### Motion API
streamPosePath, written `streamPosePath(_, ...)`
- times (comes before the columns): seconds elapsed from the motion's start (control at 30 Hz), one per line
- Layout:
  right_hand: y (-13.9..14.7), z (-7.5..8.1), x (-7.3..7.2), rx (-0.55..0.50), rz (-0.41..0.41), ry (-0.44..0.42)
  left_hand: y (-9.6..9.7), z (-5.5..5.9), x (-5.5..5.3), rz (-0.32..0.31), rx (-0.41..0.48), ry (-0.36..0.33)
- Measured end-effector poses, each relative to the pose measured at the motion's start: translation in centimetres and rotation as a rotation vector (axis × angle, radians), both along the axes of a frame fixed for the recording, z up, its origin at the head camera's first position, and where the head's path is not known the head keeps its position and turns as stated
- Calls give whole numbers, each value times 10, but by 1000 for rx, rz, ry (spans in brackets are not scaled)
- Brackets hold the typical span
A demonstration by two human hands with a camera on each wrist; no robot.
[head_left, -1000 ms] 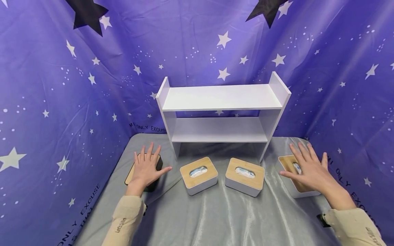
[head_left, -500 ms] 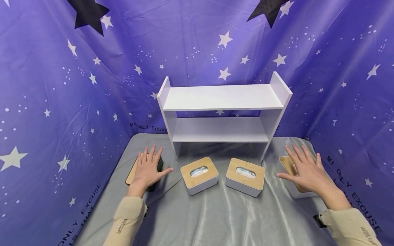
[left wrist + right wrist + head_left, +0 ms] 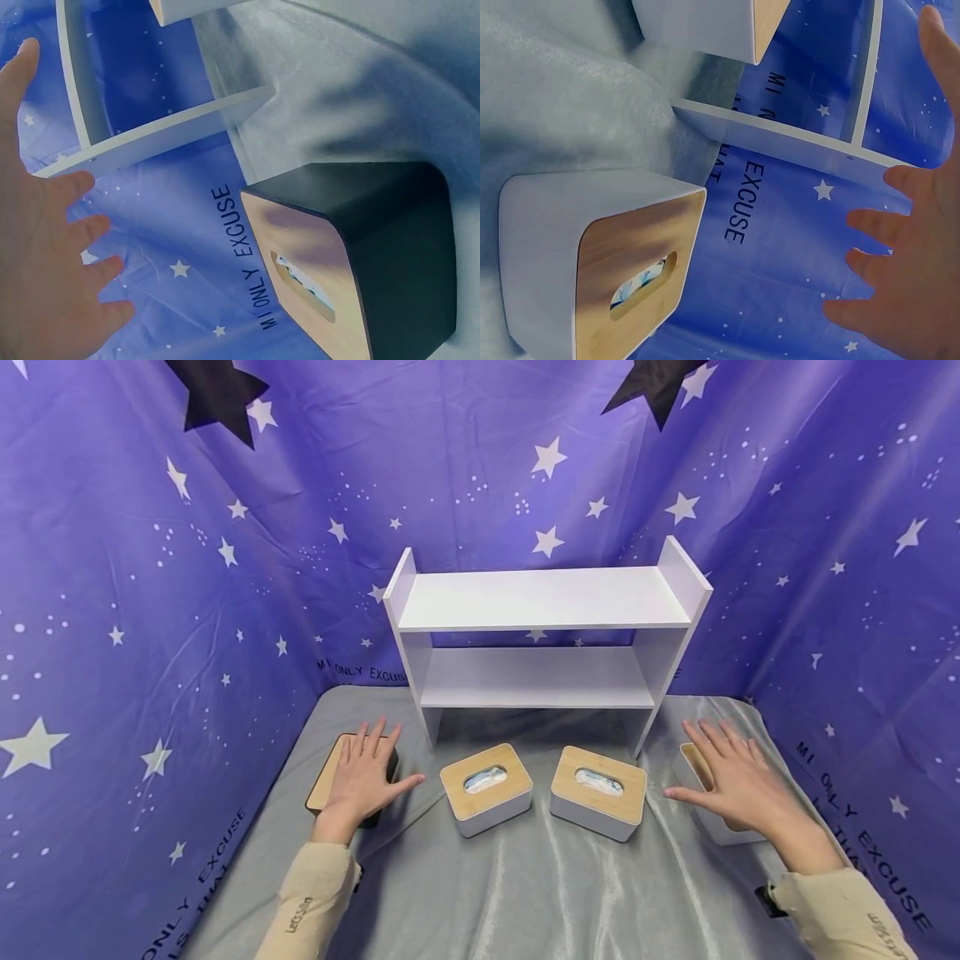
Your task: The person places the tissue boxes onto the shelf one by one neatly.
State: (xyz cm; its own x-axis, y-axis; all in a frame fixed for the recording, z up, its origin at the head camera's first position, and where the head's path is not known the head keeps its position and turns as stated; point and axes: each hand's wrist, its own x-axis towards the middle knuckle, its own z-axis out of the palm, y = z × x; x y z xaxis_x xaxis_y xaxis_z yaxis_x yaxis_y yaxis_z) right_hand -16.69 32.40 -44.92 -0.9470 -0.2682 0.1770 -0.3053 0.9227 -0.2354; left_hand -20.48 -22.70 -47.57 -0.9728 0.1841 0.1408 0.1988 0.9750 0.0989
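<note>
Head cam: white 2-tier shelf [image 3: 540, 602] stands at back, nr the curtain [image 3: 465, 452]. In front sit 2 white tissue boxes w/ wood lids, the L-mid box [image 3: 491, 803] and R-mid box [image 3: 596, 805], angled opp. ways, gap btwn. Black tissue box [image 3: 322, 779] is far L, lid wood too, partly hidden by L hand [image 3: 363, 783]. White end box [image 3: 716, 825] is far R, most of its lid blocked by R hand [image 3: 742, 789]. Both hands: fingers spread wide, no grip on anything. Grey cloth [image 3: 540, 902] covers the bench, creased & shiny; curtain is blue-purple w/ white stars, black lettering low down, 2 big black stars up top. Vs 1 s ago: R hand is further in twd the middle, now hiding the end box's slot; L hand approx same spot; boxes + shelf unmoved.

L wrist cam: L hand at left edge, thumb well out, fingers apart, holding nothing; black box lower R, clear of the hand in this view, printed stuff showing in its slot. Shelf side behind, corner of a white box up top.

R wrist cam: R hand at right edge, fingers likewise splayed, nothing held. End box lower L, not touching the hand here; another white box up top, shelf side btwn.
</note>
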Motion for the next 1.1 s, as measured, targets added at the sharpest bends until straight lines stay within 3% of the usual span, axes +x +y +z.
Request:
streamPosePath(0.3,-5,-3,-2,-19,37,1,2,-1,1,-19,36,-21)
streamPosePath(0.7,-14,-5,0,-30,38,-16,6,-1,4,-51,41,18)
streamPosePath(1.1,-19,-12,0,-46,59,6,14,-6,9,-37,111,-13)
